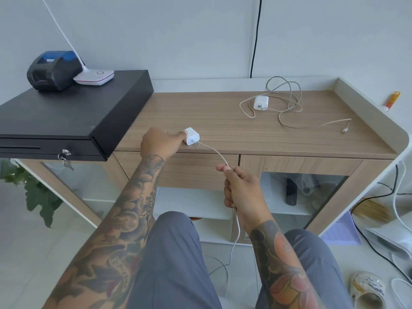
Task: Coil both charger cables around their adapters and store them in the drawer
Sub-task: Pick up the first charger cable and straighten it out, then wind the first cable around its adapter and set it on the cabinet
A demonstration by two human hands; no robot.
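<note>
My left hand (159,141) grips a white adapter (192,136) at the front edge of the wooden counter (200,117). Its white cable (214,150) runs from the adapter down to my right hand (242,188), which holds it in a fist below the counter edge; the rest hangs to the floor. A second white adapter (260,103) lies at the back right of the counter with its cable (287,103) loosely tangled around it. Two shut wooden drawer fronts (196,172) sit under the counter top.
A black cash drawer (66,117) with a key stands on the counter's left, carrying a receipt printer (53,70) and a white lamp base (94,76). A raised white rim borders the counter's back and right. Cables and a shoe lie on the floor at right.
</note>
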